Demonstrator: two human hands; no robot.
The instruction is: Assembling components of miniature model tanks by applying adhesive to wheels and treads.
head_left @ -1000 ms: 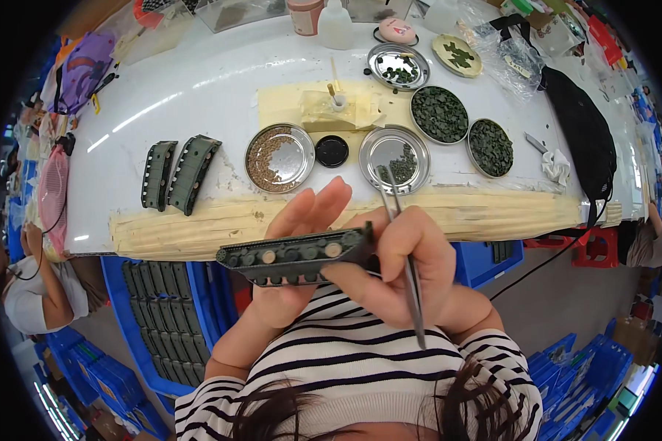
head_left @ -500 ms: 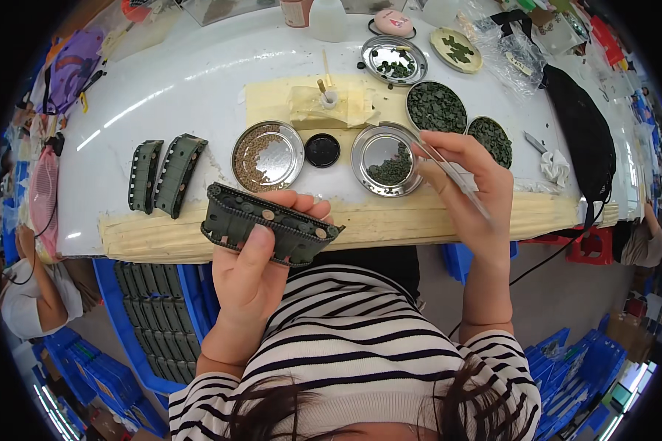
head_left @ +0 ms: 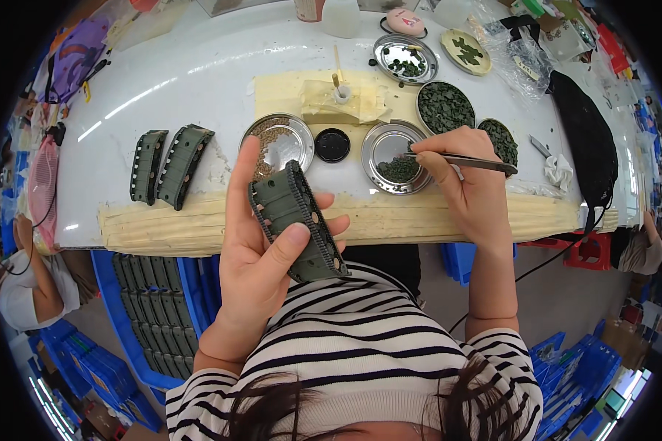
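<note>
In my left hand (head_left: 248, 268) is a dark green moulded model part (head_left: 283, 200) with toothed edges and small tan discs along its side. My thumb presses on its face, the index finger points up off it, and the part stands steeply tilted. My right hand (head_left: 482, 184) grips metal tweezers (head_left: 469, 159), their tips over a round metal dish (head_left: 379, 144). Small dark green pieces (head_left: 399, 170) lie in that dish. Whether the tips hold a piece is too small to tell. Left of it, another metal dish (head_left: 300, 151) has tiny tan pieces.
Two similar green parts (head_left: 187, 165) lie at the left. A black round lid (head_left: 332, 145) sits between the dishes, behind it a small white cup (head_left: 341, 93). Fuller dishes of green pieces (head_left: 446, 106) stand to the right. A blue crate (head_left: 110, 294) of green parts is below the table edge.
My left hand has turned the green part from nearly level to steep, its index finger now raised. My right hand has swung the tweezers nearly level, tips toward the green pieces.
</note>
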